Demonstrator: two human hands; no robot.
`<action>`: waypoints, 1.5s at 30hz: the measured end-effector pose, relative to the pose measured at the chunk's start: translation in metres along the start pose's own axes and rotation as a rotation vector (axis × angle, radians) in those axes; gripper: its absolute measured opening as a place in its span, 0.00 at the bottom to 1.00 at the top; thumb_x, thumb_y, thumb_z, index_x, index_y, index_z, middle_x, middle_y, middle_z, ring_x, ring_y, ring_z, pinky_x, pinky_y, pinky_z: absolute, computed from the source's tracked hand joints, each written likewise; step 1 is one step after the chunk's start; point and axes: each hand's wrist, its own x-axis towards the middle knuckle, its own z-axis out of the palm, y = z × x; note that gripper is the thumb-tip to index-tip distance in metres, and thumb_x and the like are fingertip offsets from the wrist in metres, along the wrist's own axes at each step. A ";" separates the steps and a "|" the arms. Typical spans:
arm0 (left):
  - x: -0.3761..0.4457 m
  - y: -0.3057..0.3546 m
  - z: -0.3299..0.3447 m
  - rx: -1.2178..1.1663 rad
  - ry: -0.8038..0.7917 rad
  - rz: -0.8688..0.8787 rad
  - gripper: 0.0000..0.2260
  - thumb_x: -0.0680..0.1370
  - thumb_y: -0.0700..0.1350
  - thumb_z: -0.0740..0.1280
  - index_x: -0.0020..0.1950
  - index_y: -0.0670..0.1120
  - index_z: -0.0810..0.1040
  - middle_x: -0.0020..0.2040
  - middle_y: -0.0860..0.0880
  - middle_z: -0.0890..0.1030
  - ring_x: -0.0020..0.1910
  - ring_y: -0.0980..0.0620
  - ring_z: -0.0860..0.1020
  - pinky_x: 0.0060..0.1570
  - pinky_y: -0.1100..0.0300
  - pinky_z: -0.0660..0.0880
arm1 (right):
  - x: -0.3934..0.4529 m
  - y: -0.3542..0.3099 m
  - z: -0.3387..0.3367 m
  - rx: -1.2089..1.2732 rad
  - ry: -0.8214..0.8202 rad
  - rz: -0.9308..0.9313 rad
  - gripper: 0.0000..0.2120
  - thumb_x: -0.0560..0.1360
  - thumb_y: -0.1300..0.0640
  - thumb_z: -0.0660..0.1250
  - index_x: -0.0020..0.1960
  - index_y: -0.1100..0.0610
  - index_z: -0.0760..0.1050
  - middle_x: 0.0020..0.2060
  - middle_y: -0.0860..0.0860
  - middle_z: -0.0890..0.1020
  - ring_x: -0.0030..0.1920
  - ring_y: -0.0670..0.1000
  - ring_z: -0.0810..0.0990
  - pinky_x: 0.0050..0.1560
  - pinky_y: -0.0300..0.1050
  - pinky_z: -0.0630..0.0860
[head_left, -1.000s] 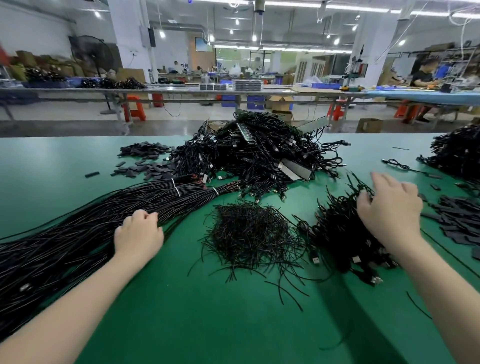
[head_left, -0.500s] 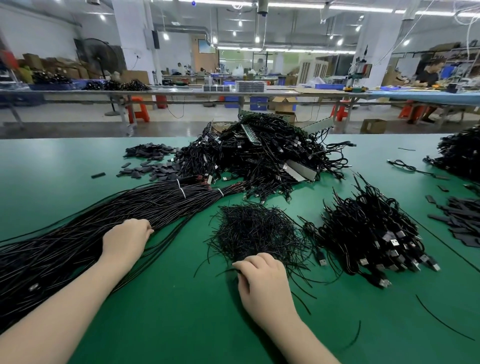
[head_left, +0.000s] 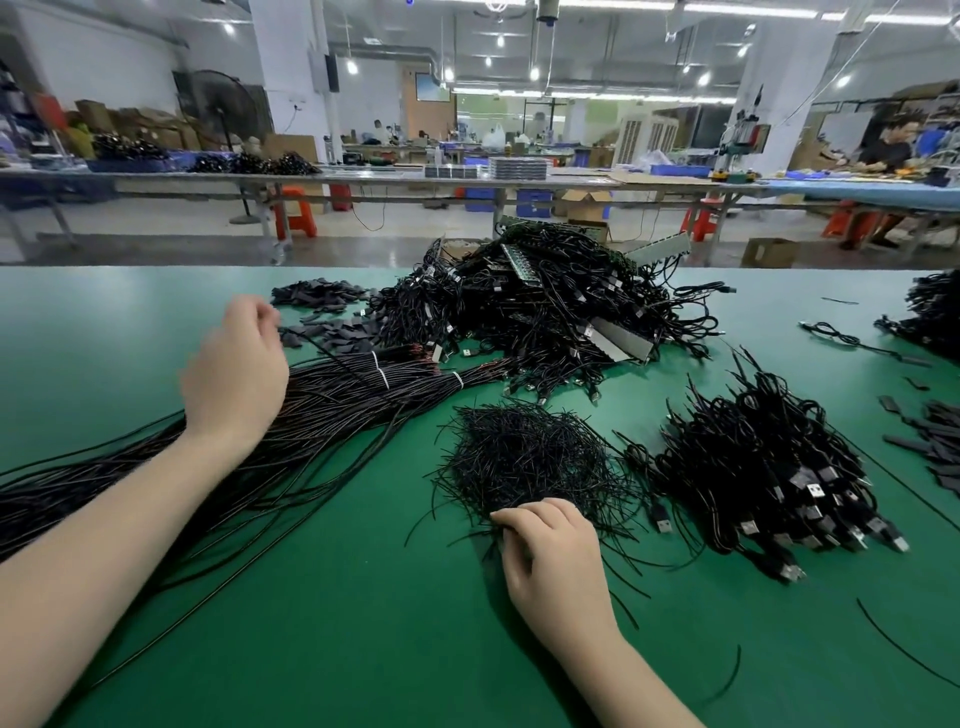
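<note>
Head view, single frame. Left hand (head_left: 234, 374) hangs above the long cable bundle (head_left: 332, 410), over its far edge, wrist over the strands. Its fingers are curled and blurred; a thin black strand runs off from near the fingertips toward the right, but whether the fingers pinch it cannot be told. The bundle lies slantwise on the green table (head_left: 363, 649), from the near left edge up toward the centre, passing under the left forearm, with two white ties (head_left: 382, 371) round it just right of that hand. Right hand (head_left: 550, 561) sits at the near edge of the pile of short wires (head_left: 524, 457), back of the hand up, fingers curled down into the strands and pinching a few; loose ends fan out from under the fingertips to the left and toward the camera. The pile lies directly beyond this hand, touching it, and between the bundle on the left and a stack of USB-ended cables (head_left: 769, 467) on the right. The two hands are well apart, the left farther from the camera than the right. A tangled cable heap (head_left: 545, 312) lies beyond the pile. Flat black pieces (head_left: 322, 299) lie just beyond the left hand.
</note>
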 end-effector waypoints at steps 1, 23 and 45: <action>0.001 0.002 -0.006 -0.022 0.058 0.022 0.10 0.84 0.49 0.54 0.57 0.45 0.70 0.41 0.50 0.73 0.37 0.45 0.69 0.39 0.52 0.65 | 0.000 0.000 0.000 0.010 -0.003 0.006 0.11 0.68 0.64 0.74 0.47 0.51 0.83 0.43 0.44 0.83 0.47 0.52 0.80 0.46 0.48 0.77; -0.062 0.009 -0.038 -0.479 -0.147 0.403 0.08 0.82 0.58 0.54 0.57 0.68 0.70 0.34 0.50 0.76 0.27 0.53 0.71 0.29 0.57 0.68 | 0.194 -0.121 -0.154 0.414 -0.160 -0.164 0.09 0.83 0.55 0.57 0.54 0.58 0.74 0.36 0.44 0.74 0.29 0.37 0.69 0.29 0.27 0.70; -0.046 0.122 -0.032 -1.835 -0.472 -0.770 0.06 0.70 0.48 0.75 0.38 0.46 0.82 0.37 0.52 0.80 0.34 0.57 0.79 0.42 0.63 0.78 | 0.001 0.086 -0.134 -0.300 -0.693 0.471 0.15 0.82 0.45 0.55 0.41 0.49 0.73 0.36 0.47 0.80 0.31 0.45 0.75 0.33 0.39 0.72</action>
